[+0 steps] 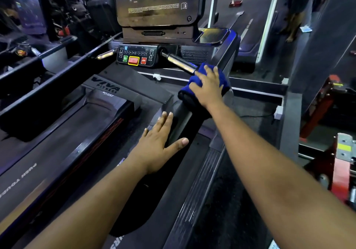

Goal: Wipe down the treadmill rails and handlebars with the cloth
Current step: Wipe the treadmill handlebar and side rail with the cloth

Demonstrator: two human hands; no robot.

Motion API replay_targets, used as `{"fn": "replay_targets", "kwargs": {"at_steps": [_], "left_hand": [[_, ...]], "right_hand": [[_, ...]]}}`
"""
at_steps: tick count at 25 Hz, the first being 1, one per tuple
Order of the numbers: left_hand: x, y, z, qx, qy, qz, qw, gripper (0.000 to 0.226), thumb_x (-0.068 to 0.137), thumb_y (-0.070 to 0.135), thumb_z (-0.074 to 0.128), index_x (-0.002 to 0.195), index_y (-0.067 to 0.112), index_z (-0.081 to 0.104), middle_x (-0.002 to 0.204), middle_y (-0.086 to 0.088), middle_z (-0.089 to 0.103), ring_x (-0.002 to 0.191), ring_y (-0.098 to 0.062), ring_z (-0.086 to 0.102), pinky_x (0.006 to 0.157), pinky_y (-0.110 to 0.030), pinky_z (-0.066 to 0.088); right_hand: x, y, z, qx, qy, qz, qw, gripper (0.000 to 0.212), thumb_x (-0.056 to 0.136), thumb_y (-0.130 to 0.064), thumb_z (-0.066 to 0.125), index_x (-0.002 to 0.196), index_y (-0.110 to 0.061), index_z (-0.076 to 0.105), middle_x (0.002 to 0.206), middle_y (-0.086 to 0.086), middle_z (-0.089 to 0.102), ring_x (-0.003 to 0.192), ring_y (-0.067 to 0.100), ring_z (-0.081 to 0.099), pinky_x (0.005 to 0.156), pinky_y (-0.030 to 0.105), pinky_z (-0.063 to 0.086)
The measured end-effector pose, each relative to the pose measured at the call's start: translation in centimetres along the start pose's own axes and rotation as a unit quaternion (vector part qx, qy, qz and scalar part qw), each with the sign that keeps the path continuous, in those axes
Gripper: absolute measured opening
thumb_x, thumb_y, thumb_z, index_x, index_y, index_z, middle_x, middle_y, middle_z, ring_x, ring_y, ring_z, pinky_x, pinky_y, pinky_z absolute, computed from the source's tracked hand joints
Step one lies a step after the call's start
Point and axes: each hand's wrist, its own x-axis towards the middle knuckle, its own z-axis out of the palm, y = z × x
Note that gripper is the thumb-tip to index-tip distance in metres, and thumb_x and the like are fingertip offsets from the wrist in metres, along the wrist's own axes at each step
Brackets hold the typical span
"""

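The black motor cover at the head of the treadmill belt carries "VIVA" in large dark letters with "FITNESS" beneath. On the control panel between the handlebars, the red button at the right reads "STOP"; a row of small number keys sits above, too small to read. White letters on the left side rail read "PUSH TOUGH", cut off by the edge. The console's yellow fine print is illegible.

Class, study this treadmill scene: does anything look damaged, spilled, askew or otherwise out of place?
Nothing stands out. The right hand presses the blue cloth on the right handrail, and the left hand rests flat on that rail.
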Motion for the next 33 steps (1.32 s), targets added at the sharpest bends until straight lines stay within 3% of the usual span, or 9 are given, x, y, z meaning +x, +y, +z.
{"fn": "replay_targets", "kwargs": {"at_steps": [3,6,11,15,20,23,25,30,33], "left_hand": [[0.1,0.1,-0.1,0.005,-0.005,0.001,1.000,0.104,0.071,0.094,0.012,0.154,0.036,-0.015,0.163,0.012,-0.020,0.150,-0.001,-0.012,0.125,-0.042,0.000],[0.2,0.1,-0.2,-0.003,-0.004,0.001,1.000,0.104,0.070,0.095,0.012,0.154,0.040,-0.014,0.164,0.013,-0.018,0.150,-0.001,-0.010,0.125,-0.040,-0.001],[0.2,0.0,0.0,-0.015,0.000,0.004,1.000,0.103,0.073,0.093,0.018,0.155,0.038,-0.011,0.165,0.013,-0.015,0.151,-0.003,-0.006,0.125,-0.044,0.002],[0.4,-0.1,-0.1,-0.032,0.003,0.011,0.999,0.109,0.069,0.095,0.019,0.157,0.037,-0.007,0.165,0.013,-0.013,0.150,-0.001,-0.006,0.125,-0.044,0.002],[0.3,0.0,-0.2,-0.030,0.001,0.013,0.999,0.112,0.067,0.098,0.015,0.156,0.035,-0.013,0.165,0.011,-0.017,0.150,-0.001,-0.010,0.125,-0.044,-0.001],[-0.1,0.2,-0.2,-0.032,0.001,0.010,0.999,0.114,0.065,0.099,0.013,0.154,0.034,-0.018,0.163,0.013,-0.020,0.150,0.000,-0.012,0.125,-0.045,-0.002],[-0.1,0.2,-0.2,-0.039,0.008,0.009,0.999,0.115,0.066,0.097,0.014,0.153,0.032,-0.022,0.162,0.014,-0.023,0.149,0.000,-0.014,0.125,-0.046,-0.003],[-0.1,0.0,0.0,-0.054,0.024,0.010,0.998,0.120,0.064,0.099,0.015,0.152,0.027,-0.025,0.161,0.014,-0.026,0.150,-0.001,-0.013,0.124,-0.045,-0.003],[0.0,-0.1,-0.3,-0.048,0.010,0.005,0.999,0.115,0.067,0.097,0.017,0.153,0.032,-0.023,0.162,0.013,-0.023,0.150,-0.003,-0.012,0.125,-0.047,-0.001]], "right_hand": [[-7.7,0.0,2.5,0.100,0.014,-0.111,0.989,0.057,0.080,-0.045,0.051,0.131,-0.023,0.063,0.148,0.003,0.048,0.150,0.026,0.018,0.116,0.063,0.014],[-4.7,2.4,2.4,0.094,0.038,-0.176,0.979,0.059,0.082,-0.050,0.050,0.135,-0.024,0.059,0.150,0.008,0.047,0.149,0.033,0.021,0.115,0.067,0.016],[-3.1,3.7,3.5,0.278,0.106,0.080,0.951,0.086,0.087,-0.056,0.047,0.158,-0.022,0.013,0.166,0.003,0.000,0.153,0.019,-0.005,0.123,0.050,-0.006],[-13.8,-0.2,6.7,0.366,0.054,0.093,0.925,0.084,0.084,-0.058,0.047,0.152,-0.035,0.002,0.161,-0.013,-0.007,0.152,0.010,-0.011,0.125,0.038,-0.004],[-4.7,0.8,2.4,0.075,0.022,-0.075,0.994,0.068,0.084,-0.043,0.047,0.148,-0.018,0.042,0.164,0.005,0.018,0.153,0.030,-0.003,0.119,0.061,0.007],[2.3,0.4,-1.0,-0.073,-0.043,-0.037,0.996,0.056,0.090,-0.046,0.048,0.139,-0.021,0.055,0.162,0.001,0.027,0.153,0.028,0.001,0.116,0.068,0.011],[1.0,-1.4,-0.4,-0.113,-0.048,-0.013,0.992,0.052,0.088,-0.048,0.048,0.133,-0.024,0.060,0.158,-0.004,0.035,0.152,0.021,0.006,0.113,0.072,0.011],[-5.4,-0.3,0.3,-0.103,-0.099,-0.182,0.973,0.072,0.075,-0.067,0.039,0.138,-0.035,0.054,0.153,-0.010,0.042,0.150,0.015,0.016,0.114,0.066,0.006],[0.5,0.6,-1.5,-0.100,-0.058,-0.088,0.989,0.071,0.080,-0.070,0.047,0.143,-0.036,0.048,0.164,-0.004,0.022,0.153,0.022,0.002,0.111,0.075,0.006]]}}
